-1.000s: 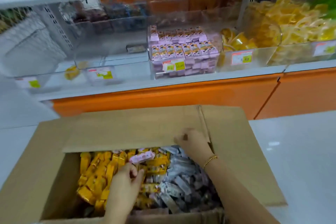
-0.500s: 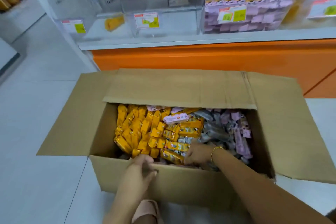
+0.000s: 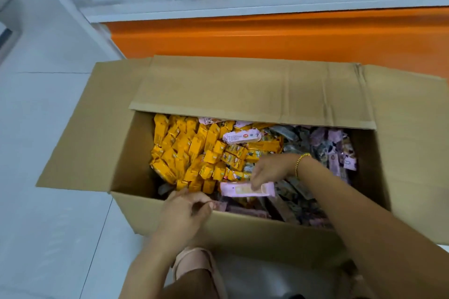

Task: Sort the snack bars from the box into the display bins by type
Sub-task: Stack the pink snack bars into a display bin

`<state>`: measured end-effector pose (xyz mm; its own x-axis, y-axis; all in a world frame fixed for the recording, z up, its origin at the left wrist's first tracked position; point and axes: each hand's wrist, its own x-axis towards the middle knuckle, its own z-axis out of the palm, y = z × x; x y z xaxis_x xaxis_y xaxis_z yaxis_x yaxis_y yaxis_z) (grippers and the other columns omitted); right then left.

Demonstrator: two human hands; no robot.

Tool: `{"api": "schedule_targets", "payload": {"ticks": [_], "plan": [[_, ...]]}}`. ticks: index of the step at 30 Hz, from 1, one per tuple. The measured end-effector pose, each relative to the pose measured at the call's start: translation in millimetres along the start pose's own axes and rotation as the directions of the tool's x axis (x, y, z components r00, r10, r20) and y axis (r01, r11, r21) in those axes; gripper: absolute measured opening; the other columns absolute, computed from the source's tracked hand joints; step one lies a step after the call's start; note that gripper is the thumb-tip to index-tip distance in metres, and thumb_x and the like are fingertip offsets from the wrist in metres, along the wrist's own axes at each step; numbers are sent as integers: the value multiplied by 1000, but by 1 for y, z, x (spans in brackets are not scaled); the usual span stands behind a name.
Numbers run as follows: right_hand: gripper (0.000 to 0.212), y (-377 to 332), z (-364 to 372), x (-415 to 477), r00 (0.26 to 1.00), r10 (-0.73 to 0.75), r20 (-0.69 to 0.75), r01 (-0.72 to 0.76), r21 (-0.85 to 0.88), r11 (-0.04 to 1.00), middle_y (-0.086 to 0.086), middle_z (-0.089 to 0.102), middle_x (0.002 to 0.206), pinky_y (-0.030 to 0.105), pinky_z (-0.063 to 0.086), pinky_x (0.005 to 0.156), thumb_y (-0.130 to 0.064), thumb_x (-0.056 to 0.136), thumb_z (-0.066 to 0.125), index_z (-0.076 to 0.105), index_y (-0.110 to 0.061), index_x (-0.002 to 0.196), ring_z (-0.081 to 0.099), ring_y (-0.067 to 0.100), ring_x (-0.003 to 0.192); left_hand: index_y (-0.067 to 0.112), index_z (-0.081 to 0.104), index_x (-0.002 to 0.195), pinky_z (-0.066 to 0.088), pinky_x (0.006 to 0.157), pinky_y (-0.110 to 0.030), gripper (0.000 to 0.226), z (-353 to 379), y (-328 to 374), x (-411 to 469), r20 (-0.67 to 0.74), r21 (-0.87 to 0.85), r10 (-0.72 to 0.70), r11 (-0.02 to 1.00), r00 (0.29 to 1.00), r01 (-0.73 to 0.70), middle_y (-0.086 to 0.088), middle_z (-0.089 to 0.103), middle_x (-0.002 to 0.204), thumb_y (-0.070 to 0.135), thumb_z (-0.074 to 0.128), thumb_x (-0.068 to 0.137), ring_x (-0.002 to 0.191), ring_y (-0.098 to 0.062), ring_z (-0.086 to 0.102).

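The right hand (image 3: 272, 170) pinches a pink rectangular foil-wrapped snack bar (image 3: 243, 189) inside the open brown cardboard box (image 3: 97, 141); the left hand (image 3: 184, 211), fingers curled (hold unclear), sits just left of those fingertips.

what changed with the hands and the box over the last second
The right hand left the far flap of the brown cardboard box, came down toward the near wall and now pinches a pink wrapped snack bar. The left hand drew back from the yellow wrapped bars to the near rim; whether it holds anything is unclear. The box and heaps stayed put.
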<state>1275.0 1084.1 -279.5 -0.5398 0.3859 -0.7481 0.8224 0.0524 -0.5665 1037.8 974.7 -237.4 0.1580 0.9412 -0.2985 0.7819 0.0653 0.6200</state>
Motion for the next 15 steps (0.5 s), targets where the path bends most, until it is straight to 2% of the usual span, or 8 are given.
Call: {"api": "schedule_targets", "payload": {"ticks": [2, 3, 5, 7, 10, 11, 13, 15], "plan": [[15, -2, -10, -1, 986, -63, -154, 76, 84, 994, -1, 58, 74, 22, 34, 58, -22, 86, 66, 63, -18, 72, 49, 13, 64, 37, 55, 57, 43, 76, -34, 37, 9, 5, 2, -98, 56, -45, 997, 994, 51, 9, 59, 74, 68, 38, 65, 85, -16, 55], [11, -3, -13, 1, 966, -87, -245, 108, 74, 991, 5, 62, 84, 24, 37, 62, -21, 86, 66, 68, -12, 81, 56, 19, 77, 37, 50, 55, 43, 74, -34, 35, 13, 8, 3, -114, 71, -39, 996, 993, 47, 8, 58, 71, 68, 38, 66, 81, -16, 56], [21, -2, -13, 10, 890, -114, -442, 105, -45, 994, 15, 58, 107, 30, 38, 81, -22, 85, 66, 69, -6, 98, 50, 28, 107, 36, 47, 54, 42, 71, -33, 35, 18, 9, 5, -118, 83, -20, 996, 993, 30, 10, 56, 63, 68, 41, 66, 73, -13, 57], [25, 1, -10, 20, 802, -129, -583, 50, -149, 987, 13, 57, 116, 34, 32, 96, -27, 87, 63, 67, -15, 109, 42, 28, 118, 35, 47, 52, 43, 67, -33, 35, 19, 7, 6, -155, 44, -23, 999, 988, 30, 11, 55, 58, 66, 47, 67, 66, -10, 56], [29, 11, -8, 33, 725, -94, -682, 89, -43, 995, 11, 63, 110, 35, 39, 90, -25, 86, 64, 62, -18, 115, 50, 29, 109, 28, 54, 53, 45, 63, -35, 38, 22, 3, 4, -233, -46, -30, 999, 972, 20, 10, 56, 56, 62, 53, 71, 61, -8, 55], [30, 13, -11, 35, 728, -72, -681, 110, 13, 994, 8, 64, 108, 32, 40, 84, -23, 87, 63, 61, -18, 116, 54, 26, 104, 26, 56, 54, 46, 63, -37, 39, 24, 2, 4, -249, -50, -25, 999, 968, 13, 10, 56, 57, 60, 54, 72, 61, -8, 55], [29, 17, -15, 35, 786, -7, -618, 105, 122, 987, 2, 63, 103, 25, 38, 71, -23, 88, 62, 59, -18, 117, 56, 19, 91, 25, 56, 55, 46, 63, -38, 39, 26, 2, 3, -262, -45, -27, 999, 965, 16, 10, 56, 57, 59, 53, 74, 62, -11, 56], [28, 17, -14, 35, 824, 29, -566, 114, 215, 970, 0, 61, 104, 23, 40, 69, -24, 87, 66, 60, -19, 114, 55, 17, 91, 30, 53, 53, 45, 64, -36, 35, 25, 4, 3, -259, -38, -51, 998, 964, 42, 10, 55, 57, 58, 51, 74, 62, -13, 55]]}}
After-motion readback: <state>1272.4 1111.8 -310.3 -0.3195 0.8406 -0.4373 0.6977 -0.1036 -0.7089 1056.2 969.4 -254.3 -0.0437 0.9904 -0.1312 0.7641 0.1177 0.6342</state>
